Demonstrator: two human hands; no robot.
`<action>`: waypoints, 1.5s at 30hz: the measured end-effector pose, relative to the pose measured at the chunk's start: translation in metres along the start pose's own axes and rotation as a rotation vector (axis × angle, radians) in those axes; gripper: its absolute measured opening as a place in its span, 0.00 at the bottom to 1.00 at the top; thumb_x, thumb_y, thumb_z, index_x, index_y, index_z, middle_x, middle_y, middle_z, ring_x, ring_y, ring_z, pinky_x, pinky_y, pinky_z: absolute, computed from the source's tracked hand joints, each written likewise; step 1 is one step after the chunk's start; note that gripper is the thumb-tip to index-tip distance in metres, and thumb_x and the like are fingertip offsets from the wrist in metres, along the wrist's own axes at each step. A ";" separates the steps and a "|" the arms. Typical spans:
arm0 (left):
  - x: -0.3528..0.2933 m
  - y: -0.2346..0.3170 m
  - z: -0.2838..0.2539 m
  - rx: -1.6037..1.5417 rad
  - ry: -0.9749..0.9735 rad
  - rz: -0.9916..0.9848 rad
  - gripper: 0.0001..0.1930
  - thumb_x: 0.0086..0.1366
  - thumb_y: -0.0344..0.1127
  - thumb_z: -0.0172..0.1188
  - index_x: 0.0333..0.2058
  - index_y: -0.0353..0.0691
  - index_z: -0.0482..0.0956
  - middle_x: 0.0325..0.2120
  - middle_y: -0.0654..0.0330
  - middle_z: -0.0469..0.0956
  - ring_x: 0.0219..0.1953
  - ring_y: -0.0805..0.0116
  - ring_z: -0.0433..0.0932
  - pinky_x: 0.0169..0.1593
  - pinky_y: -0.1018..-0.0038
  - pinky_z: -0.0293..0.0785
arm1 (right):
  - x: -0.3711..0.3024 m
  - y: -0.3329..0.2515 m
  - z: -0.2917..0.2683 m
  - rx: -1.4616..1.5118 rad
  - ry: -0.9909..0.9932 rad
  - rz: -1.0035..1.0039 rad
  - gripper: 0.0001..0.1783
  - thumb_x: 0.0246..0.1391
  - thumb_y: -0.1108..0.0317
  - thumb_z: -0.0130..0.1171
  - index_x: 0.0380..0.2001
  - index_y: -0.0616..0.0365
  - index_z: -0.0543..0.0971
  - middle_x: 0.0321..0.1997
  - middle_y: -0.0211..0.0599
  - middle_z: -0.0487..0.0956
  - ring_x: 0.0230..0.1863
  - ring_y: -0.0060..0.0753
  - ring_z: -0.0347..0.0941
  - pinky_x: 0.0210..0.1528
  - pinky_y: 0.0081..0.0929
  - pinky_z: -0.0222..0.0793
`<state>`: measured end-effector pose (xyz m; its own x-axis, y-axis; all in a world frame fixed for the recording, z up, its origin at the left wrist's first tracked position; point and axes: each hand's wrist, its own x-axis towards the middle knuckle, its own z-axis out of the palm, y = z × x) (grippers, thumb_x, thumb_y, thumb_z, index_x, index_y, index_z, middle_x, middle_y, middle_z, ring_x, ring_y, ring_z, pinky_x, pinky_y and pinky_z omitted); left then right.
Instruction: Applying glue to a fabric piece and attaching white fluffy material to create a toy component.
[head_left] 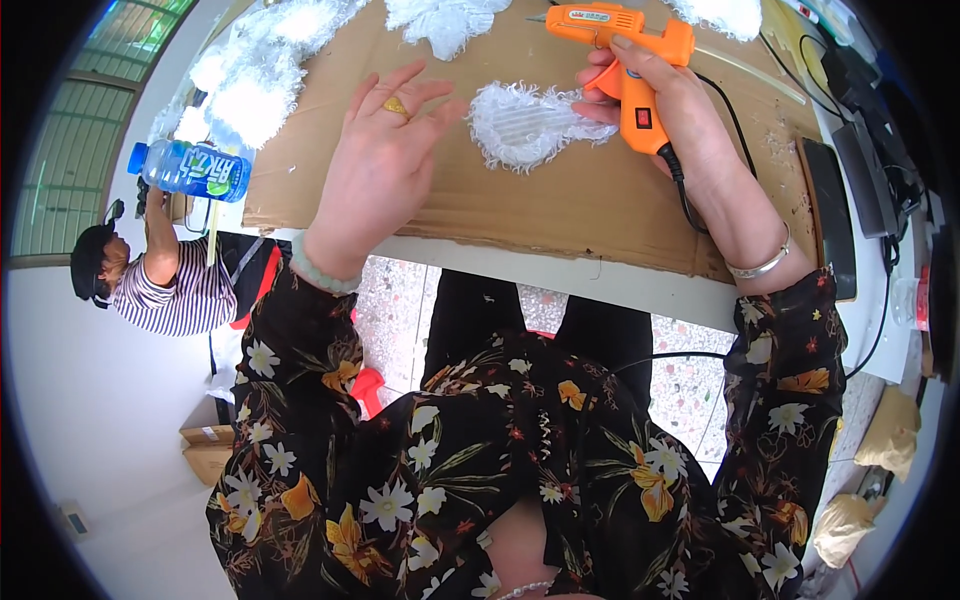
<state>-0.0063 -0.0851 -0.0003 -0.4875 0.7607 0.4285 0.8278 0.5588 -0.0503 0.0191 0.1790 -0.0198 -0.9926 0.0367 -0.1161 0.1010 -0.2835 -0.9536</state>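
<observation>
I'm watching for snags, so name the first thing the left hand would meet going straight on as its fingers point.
Probably the white fuzzy piece at the top edge, just left of centre, past brown cardboard; depth is unclear, so the left hand might pass above it.

The glue gun (pixel 640 98) at the upper right is bright orange, with a red switch (pixel 644 119) and a black cord (pixel 683 200). The fluffy piece (pixel 525 125) at the upper centre is white with faint stripes, and the fluffy heap (pixel 262 80) at the upper left is white. The cardboard (pixel 480 215) across the top is plain brown. At the upper left, the bottle (pixel 195 170) has a blue cap and a label in blue, white and green. The ring (pixel 394 104) is gold, the beads (pixel 325 277) pale green, the bangle (pixel 762 265) silver. The blouse (pixel 480 430), lower centre, is black with white, orange and red flowers. The shirt (pixel 185 290) at the left is dark-and-white striped.
</observation>
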 end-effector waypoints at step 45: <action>0.049 -0.015 0.024 -0.579 0.118 -0.288 0.08 0.61 0.35 0.58 0.36 0.37 0.78 0.32 0.55 0.80 0.38 0.55 0.78 0.43 0.66 0.73 | -0.005 -0.006 0.002 0.127 0.026 -0.063 0.19 0.62 0.58 0.47 0.42 0.67 0.72 0.37 0.43 0.77 0.38 0.38 0.77 0.51 0.34 0.75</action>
<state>-0.0494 -0.0478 -0.0002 -0.7054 0.5478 0.4499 0.7005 0.4417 0.5605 0.0230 0.1785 -0.0124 -0.9944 0.0831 -0.0657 0.0273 -0.3983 -0.9168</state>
